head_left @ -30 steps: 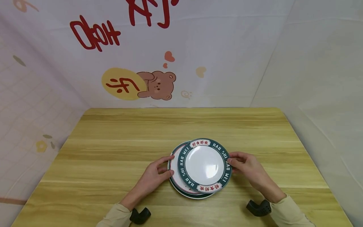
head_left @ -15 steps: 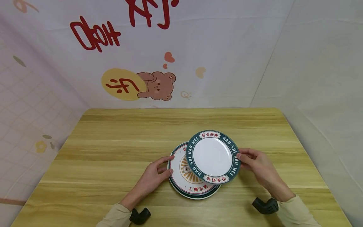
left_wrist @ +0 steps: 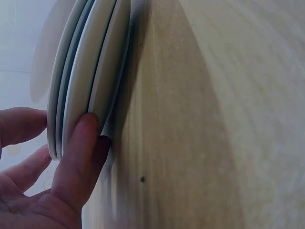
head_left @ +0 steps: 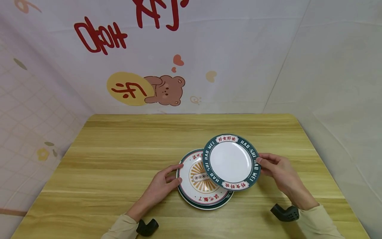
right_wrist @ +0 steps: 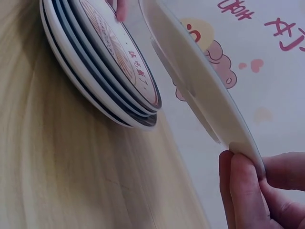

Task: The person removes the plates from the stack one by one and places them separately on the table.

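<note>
My right hand (head_left: 279,172) pinches the right rim of a white plate (head_left: 231,162) with a dark green lettered border, thumb on top and fingers beneath. In the right wrist view this plate hangs tilted, clear of the stack. Under its left part, as the head view looks down, lies a stack of plates (head_left: 187,187); the top one has an orange sunburst and red characters. My left hand (head_left: 161,189) holds the stack's left edge, its fingers (left_wrist: 78,157) against the stacked rims in the left wrist view. The overlapped part of the stack is hidden.
A wood-grain table (head_left: 119,139) carries the stack. Behind it hangs a pale cloth (head_left: 244,59) printed with a bear and red characters. Black angled devices (head_left: 147,227) sit at both wrists, by the beige sleeves.
My right hand has lifted the green-bordered plate off the stack, right and slightly away from me, uncovering the sunburst. The left hand has stayed at the stack's edge.
</note>
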`<state>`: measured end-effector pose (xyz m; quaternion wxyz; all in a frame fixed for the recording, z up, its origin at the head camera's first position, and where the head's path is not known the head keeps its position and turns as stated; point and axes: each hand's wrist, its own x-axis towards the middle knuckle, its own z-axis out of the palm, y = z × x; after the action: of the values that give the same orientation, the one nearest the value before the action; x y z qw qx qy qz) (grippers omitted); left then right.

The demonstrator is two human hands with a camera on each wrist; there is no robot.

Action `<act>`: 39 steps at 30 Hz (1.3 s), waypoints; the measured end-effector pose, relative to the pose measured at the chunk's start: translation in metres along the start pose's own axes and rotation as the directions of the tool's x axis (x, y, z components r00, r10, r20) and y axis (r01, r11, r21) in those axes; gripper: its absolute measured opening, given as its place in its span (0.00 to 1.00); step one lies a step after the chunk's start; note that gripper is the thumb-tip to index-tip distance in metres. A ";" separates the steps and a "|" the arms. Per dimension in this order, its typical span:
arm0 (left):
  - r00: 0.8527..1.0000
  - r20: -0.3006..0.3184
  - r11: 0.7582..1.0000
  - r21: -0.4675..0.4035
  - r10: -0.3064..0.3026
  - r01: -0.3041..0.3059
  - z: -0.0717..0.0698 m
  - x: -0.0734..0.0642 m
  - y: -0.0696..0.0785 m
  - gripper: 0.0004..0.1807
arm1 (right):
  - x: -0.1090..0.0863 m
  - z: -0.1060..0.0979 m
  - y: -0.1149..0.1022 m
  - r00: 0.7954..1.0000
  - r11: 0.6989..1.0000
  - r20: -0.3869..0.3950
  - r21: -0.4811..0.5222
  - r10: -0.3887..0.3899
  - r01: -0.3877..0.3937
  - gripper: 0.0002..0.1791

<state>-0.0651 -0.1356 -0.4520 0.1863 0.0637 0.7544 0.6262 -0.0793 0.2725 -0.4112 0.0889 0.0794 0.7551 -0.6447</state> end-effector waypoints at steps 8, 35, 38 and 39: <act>1.000 0.019 1.000 -0.023 0.020 -0.020 -0.001 0.001 -0.002 0.27 | 0.003 -0.014 -0.003 1.000 0.997 -0.020 0.075 -0.002 0.003 0.19; 1.000 0.007 1.000 -0.017 0.017 -0.017 -0.001 0.002 -0.002 0.26 | 0.021 -0.083 0.004 0.997 0.940 -0.082 0.339 -0.013 0.040 0.11; 1.000 0.004 1.000 -0.017 0.012 -0.012 -0.001 0.002 -0.002 0.26 | 0.025 -0.091 0.004 0.997 0.942 -0.079 0.334 -0.010 0.036 0.12; 1.000 0.003 1.000 -0.017 0.011 -0.011 -0.001 0.001 -0.002 0.26 | 0.027 -0.094 0.004 0.997 0.944 -0.077 0.327 -0.010 0.035 0.12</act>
<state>-0.0665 -0.1366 -0.4543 0.1847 0.0673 0.7482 0.6337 -0.1073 0.3661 -0.4065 0.0388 0.1083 0.6411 -0.7588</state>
